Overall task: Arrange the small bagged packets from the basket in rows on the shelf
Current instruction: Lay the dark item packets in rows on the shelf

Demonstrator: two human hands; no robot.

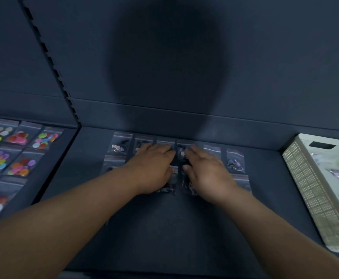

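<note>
Now | left hand (152, 168), right hand (207, 170): flat, spread on packets (234, 161) | two rows | one basket (313, 188)

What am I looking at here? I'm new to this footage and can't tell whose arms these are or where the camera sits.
There is no machine: a person wears a camera on the head, looking down at their own bare arms. The left hand and right hand lie flat, palms down, on small clear bagged packets set in rows on a dark shelf. Neither hand visibly grips anything. A white perforated basket with more packets stands to the right. Bags of colourful discs fill the neighbouring shelf to the left.
</note>
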